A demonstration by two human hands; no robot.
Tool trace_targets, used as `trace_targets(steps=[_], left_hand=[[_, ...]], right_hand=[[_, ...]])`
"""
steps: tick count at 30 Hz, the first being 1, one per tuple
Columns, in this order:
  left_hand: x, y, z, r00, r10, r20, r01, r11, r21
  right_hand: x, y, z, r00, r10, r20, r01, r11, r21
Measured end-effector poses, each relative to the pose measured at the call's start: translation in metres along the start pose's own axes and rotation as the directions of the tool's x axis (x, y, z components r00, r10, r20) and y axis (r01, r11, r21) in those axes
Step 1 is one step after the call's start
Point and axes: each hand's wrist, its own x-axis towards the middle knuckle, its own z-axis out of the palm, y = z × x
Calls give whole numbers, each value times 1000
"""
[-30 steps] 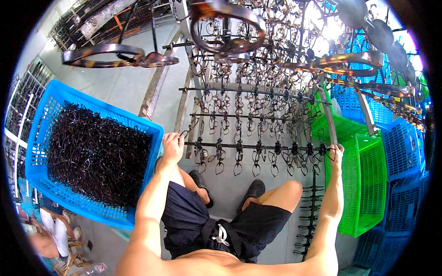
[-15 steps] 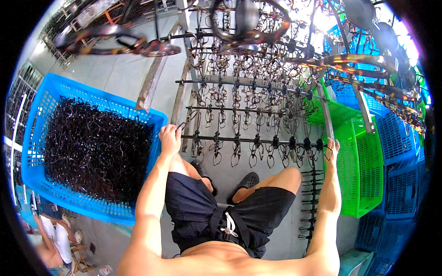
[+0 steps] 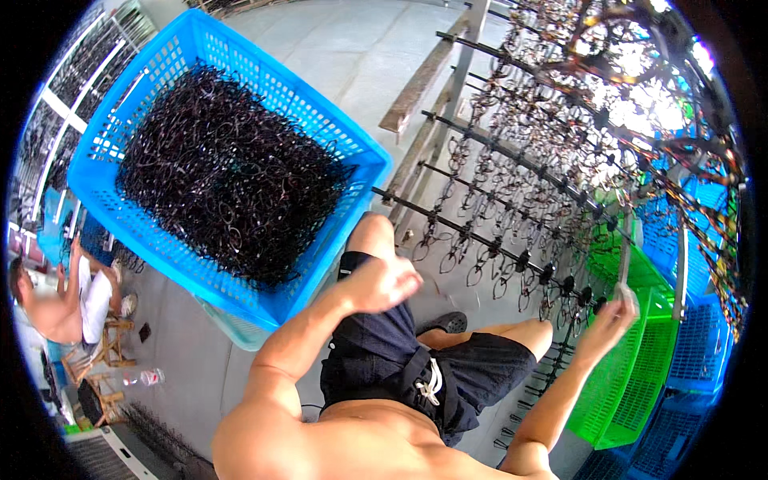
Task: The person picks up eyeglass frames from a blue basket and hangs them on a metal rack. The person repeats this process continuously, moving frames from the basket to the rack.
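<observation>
1. I see the left hand and right hand blurred, fingers bent; whether either grips, I cannot tell.
2. The rod of eyeglass frames lies beyond the left hand, ending beside the right.

I've room between left hand and right hand, above the shorts. Ahead of both, a rod of hanging eyeglass frames bars my way. Blue basket blocks left of left hand; post just ahead of right hand, green crate beside it.
</observation>
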Motion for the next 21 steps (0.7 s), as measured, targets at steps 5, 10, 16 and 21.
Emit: trace_targets(steps=[5, 10, 16, 21], left_hand=[[2, 30, 14, 986, 93, 141, -101, 994, 51], [11, 17, -10, 952, -57, 301, 119, 974, -194], [12, -150, -60, 635, -441, -635, 587, 809, 24], [11, -245, -71, 544, -650, -530, 821, 544, 173]], right_hand=[[-69, -129, 46, 214, -375, 902, -316, 847, 427], [-71, -126, 67, -143, -299, 943, -738, 667, 99], [-76, -137, 101, 429, 77, 900, -844, 390, 369], [-117, -173, 154, 554, 105, 826, -817, 258, 515]])
